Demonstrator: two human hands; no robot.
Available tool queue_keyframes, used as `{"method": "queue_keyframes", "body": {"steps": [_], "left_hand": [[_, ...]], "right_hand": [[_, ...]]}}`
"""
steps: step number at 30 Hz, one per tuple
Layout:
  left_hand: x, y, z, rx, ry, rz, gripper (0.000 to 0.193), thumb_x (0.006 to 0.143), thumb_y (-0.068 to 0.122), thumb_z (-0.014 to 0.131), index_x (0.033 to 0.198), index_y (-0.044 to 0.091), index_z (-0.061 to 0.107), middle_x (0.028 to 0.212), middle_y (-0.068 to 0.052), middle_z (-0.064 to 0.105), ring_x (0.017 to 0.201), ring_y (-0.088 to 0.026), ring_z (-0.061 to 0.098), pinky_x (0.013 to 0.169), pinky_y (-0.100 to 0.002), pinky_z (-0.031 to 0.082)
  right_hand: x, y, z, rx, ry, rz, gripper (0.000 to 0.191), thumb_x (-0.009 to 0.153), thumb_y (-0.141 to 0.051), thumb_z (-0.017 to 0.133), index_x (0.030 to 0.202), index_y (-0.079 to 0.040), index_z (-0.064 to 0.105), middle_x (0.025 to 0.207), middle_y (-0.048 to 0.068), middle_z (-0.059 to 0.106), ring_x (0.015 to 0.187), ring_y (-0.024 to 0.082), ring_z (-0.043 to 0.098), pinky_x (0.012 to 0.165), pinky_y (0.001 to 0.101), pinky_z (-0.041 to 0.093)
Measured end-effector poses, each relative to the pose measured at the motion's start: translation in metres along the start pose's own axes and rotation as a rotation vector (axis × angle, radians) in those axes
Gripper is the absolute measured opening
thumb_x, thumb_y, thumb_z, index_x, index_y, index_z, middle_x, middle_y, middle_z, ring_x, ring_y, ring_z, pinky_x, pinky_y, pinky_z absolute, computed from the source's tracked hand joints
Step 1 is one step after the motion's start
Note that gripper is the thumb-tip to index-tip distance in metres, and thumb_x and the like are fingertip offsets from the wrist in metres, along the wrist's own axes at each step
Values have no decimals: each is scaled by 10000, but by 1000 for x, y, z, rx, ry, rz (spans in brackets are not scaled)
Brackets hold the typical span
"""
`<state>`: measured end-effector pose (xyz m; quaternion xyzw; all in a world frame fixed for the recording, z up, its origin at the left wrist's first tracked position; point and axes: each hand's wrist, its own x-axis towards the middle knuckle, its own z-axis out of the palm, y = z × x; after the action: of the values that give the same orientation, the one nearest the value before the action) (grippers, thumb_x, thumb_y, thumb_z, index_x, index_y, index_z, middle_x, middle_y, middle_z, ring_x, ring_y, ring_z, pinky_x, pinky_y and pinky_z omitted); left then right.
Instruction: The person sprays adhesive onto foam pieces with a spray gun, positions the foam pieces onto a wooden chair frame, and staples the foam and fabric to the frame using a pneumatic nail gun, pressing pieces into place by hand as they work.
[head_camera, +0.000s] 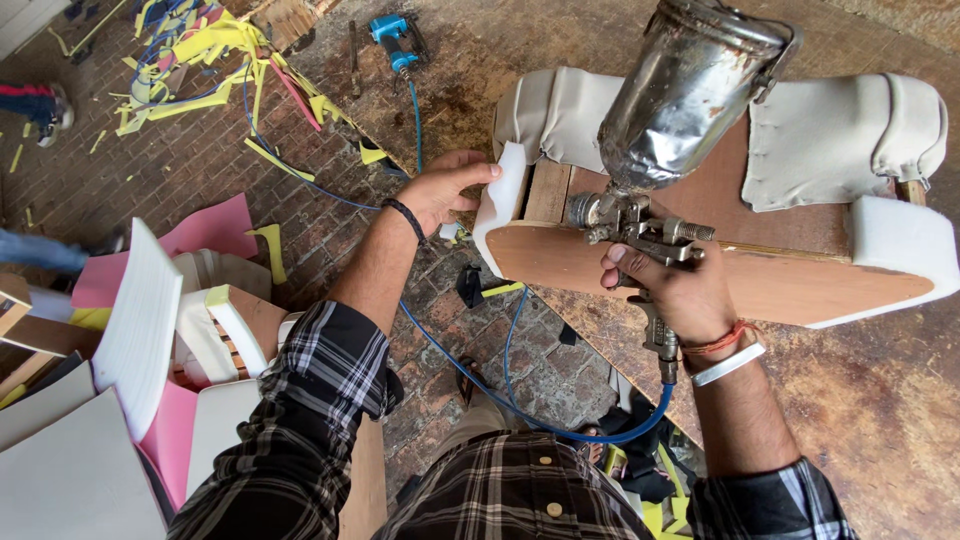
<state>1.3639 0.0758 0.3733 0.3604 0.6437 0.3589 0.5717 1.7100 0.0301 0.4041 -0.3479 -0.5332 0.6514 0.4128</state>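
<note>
The right hand (682, 290) is closed around the grip of a metal spray gun with a dented silver cup on top (668, 120), and a blue air hose (520, 410) runs from the bottom of the gun. The left hand (445, 188) is partly open, its fingers pressing on a white foam strip (498, 205) at the end of a brown wooden seat frame (720, 265). The gun is just over this frame. Beige fabric cushions (840, 135) lie behind it. A blue pneumatic stapler (392, 35) is on the brick floor (200, 170).
</note>
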Motion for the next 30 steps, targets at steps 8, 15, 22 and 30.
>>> {"method": "queue_keyframes", "body": {"steps": [8, 15, 22, 30], "left_hand": [[-2, 1, -3, 6, 1, -14, 871, 697, 489, 822, 1444, 179, 500, 1509, -118, 532, 1317, -452, 556, 1115, -793, 90], [-3, 2, -2, 3, 10, -14, 946, 686, 497, 824, 1487, 163, 446, 1535, -136, 501, 1328, -445, 542, 1126, -775, 98], [-3, 1, -1, 16, 25, -14, 994, 685, 496, 830, 1519, 157, 407, 1542, -157, 482, 1347, -444, 523, 1133, -768, 109], [1, 0, -1, 5, 25, -13, 1012, 672, 484, 837, 1522, 158, 396, 1545, -154, 480, 1342, -451, 525, 1146, -743, 138]], "right_hand": [[-1, -14, 3, -25, -17, -2, 575, 912, -28, 698, 1453, 49, 520, 897, 126, 719, 762, 188, 715, 694, 320, 599], [6, -16, 4, -35, -8, -61, 459, 924, -19, 696, 1355, 72, 568, 882, 128, 721, 756, 181, 720, 683, 315, 607], [14, -14, -2, -75, 66, -52, 394, 934, -14, 709, 1297, 99, 606, 899, 141, 727, 761, 189, 713, 677, 320, 598], [1, -11, 2, -127, 41, 9, 553, 905, -14, 715, 1422, 75, 538, 969, 132, 747, 773, 187, 706, 691, 317, 586]]}}
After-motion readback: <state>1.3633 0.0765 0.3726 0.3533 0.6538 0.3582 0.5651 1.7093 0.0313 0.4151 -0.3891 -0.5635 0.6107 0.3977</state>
